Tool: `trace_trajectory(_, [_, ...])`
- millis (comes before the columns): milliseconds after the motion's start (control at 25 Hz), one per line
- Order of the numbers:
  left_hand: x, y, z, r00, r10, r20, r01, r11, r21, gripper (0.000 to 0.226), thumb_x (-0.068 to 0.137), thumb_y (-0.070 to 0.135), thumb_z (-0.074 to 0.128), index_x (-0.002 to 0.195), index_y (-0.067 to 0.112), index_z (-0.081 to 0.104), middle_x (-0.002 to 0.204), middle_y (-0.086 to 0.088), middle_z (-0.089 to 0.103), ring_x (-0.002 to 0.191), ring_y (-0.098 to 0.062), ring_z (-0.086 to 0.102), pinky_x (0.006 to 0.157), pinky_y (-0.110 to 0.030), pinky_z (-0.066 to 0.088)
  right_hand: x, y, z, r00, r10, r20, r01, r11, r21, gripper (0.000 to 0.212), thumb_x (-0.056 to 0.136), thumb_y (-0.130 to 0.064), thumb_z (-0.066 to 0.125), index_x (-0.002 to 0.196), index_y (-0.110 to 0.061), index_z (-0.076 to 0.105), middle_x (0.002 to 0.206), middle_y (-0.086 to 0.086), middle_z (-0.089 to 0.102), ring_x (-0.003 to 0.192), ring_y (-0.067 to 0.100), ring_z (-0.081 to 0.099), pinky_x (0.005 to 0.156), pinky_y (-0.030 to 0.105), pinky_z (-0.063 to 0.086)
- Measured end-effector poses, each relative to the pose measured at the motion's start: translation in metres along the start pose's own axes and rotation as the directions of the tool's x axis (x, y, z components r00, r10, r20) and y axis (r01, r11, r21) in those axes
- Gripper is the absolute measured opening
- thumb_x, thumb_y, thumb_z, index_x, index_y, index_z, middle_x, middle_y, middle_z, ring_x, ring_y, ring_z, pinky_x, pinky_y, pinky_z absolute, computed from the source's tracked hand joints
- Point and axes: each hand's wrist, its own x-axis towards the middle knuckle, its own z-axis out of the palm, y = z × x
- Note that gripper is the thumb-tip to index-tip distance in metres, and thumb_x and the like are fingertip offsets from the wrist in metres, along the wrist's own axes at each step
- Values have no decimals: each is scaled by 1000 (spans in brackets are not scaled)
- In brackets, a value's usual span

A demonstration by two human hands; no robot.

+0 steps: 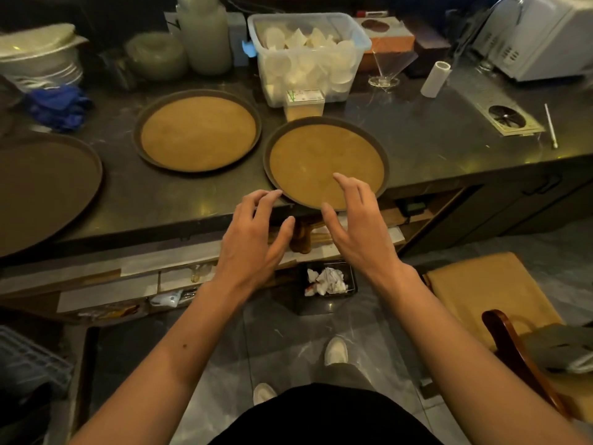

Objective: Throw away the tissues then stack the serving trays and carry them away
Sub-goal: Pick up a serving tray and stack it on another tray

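Two round serving trays with brown cork liners lie on the dark counter: one (198,132) further back, one (324,159) at the front edge, slightly overhanging it. A third, darker tray (41,187) sits at the far left. My left hand (253,234) hovers with spread fingers just left of the near tray's front rim. My right hand (357,220) is open over that tray's front edge. Neither hand holds anything. Crumpled white tissues (327,281) lie in a small black bin (353,285) on the floor under the counter.
A clear plastic box (308,56) of white cups stands behind the trays, with a small lidded container (303,104) in front of it. Blue gloves (56,106), stacked plates (41,62), a paper roll (434,79) and a microwave (542,36) line the counter. A cushioned chair (487,293) stands at right.
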Motion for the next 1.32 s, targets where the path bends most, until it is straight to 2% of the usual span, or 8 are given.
trace_trajectory(320, [67,-1,38,1000,-19,24,18,999,49,51,95,41,49,140,17,43,137,-6,44,123,-21,47,89,-34,47,51,62,0,997,75,-2,-75,997,-23,54,98,-39,48,145,-19,33,139,7,42,127,21,43,99,32,43])
trace_trajectory(440, [95,4,61,996,-82,35,79,994,74,51,95,42,49,140,18,42,138,-6,43,124,-20,46,88,-33,45,78,95,-5,993,112,23,-111,994,-23,55,98,-38,49,147,-19,31,141,8,40,127,22,42,99,35,44])
trace_trajectory(600, [125,5,89,984,-168,67,161,983,88,54,96,45,46,142,19,37,138,-6,42,124,-20,45,90,-38,47,105,139,-15,982,180,58,-180,984,-3,57,97,-38,50,148,-20,30,141,8,38,127,21,40,95,28,39])
trace_trajectory(680, [137,5,99,976,-210,62,203,974,96,54,96,44,48,143,19,37,139,-5,41,124,-20,45,90,-36,45,111,158,-14,974,208,93,-208,978,-1,59,97,-38,51,149,-21,28,143,7,36,128,20,39,96,29,39])
trace_trajectory(880, [162,-4,116,957,-278,85,267,956,119,55,96,45,48,144,21,34,142,-6,38,124,-21,46,88,-36,43,123,192,-8,934,312,173,-314,949,-15,65,97,-42,51,151,-22,22,144,6,34,129,21,37,94,31,40])
trace_trajectory(1080, [180,-31,126,932,-349,99,336,934,121,59,95,47,48,144,20,32,142,-6,36,125,-25,44,86,-42,46,137,210,-1,883,414,221,-411,910,-61,70,96,-44,52,152,-21,18,147,8,30,133,24,33,100,38,40])
trace_trajectory(1320, [198,-73,133,870,-454,193,431,890,151,65,93,50,49,146,19,28,145,-11,29,132,-33,33,98,-51,41,155,216,20,816,533,223,-514,846,-140,76,93,-48,54,152,-20,17,148,11,28,136,29,32,103,45,39])
